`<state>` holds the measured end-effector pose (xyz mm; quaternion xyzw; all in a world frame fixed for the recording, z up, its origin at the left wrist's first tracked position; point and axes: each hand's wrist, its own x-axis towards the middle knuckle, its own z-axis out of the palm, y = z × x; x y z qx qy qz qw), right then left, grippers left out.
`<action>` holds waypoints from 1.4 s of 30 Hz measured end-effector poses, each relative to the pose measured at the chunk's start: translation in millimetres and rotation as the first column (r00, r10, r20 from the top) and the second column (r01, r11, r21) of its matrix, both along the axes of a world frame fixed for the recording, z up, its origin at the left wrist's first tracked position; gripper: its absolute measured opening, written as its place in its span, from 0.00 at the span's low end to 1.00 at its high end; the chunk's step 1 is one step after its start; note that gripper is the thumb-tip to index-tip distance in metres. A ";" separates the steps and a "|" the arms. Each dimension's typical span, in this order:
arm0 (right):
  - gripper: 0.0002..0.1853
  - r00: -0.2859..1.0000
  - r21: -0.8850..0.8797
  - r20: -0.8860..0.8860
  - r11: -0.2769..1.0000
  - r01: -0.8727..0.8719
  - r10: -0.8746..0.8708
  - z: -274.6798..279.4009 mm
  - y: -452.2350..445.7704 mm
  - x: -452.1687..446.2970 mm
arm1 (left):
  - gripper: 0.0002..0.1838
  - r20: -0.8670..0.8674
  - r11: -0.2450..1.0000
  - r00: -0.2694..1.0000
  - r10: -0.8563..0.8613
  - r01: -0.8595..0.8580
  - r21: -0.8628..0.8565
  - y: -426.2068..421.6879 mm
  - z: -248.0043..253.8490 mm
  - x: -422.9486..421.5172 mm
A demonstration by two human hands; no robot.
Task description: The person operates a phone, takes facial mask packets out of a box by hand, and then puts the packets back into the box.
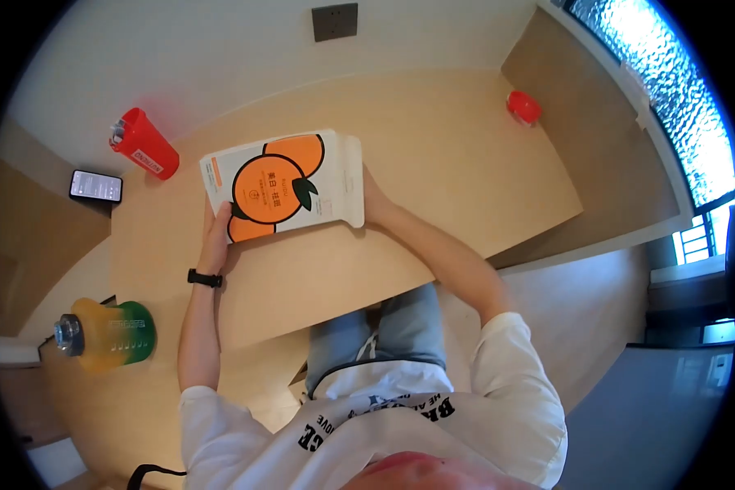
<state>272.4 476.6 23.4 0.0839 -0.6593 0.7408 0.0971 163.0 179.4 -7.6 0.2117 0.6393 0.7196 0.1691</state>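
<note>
A white carton box [290, 175] printed with large orange fruits and dark green leaves is tilted above the desk. My left hand [215, 233] is closed on its lower left edge, thumb on the printed front and the other fingers behind. A black band circles my left wrist. At the box's right end a white flap [352, 181] stands out. My right hand [374, 200] is against this end, partly behind the flap. Its fingers are hidden, so their grip does not show. What the box contains is out of sight.
The wooden desk [465, 163] meets a wall with a socket [335, 22]. At the left are a red cup [149, 147] with things in it, a phone [95, 187] and a yellow-green jug [110, 335]. A small red object [523, 107] lies far right, near a side panel [596, 122].
</note>
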 end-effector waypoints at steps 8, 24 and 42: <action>0.31 0.997 -0.203 -0.056 0.978 0.041 -0.054 -10.7 18.9 -9.3 | 0.24 0.407 0.910 0.909 -0.086 -0.095 0.403 10.0 21.5 -2.2; 0.43 0.999 -0.834 -0.041 0.550 -0.036 0.003 -23.9 62.2 8.7 | 0.19 0.054 0.945 0.975 -0.214 0.220 -0.240 121.2 288.4 3.2; 0.28 0.762 0.312 0.236 0.790 0.528 -0.603 -14.2 117.1 12.4 | 0.25 -0.074 1.000 0.997 0.007 -0.006 0.013 57.4 272.7 -39.8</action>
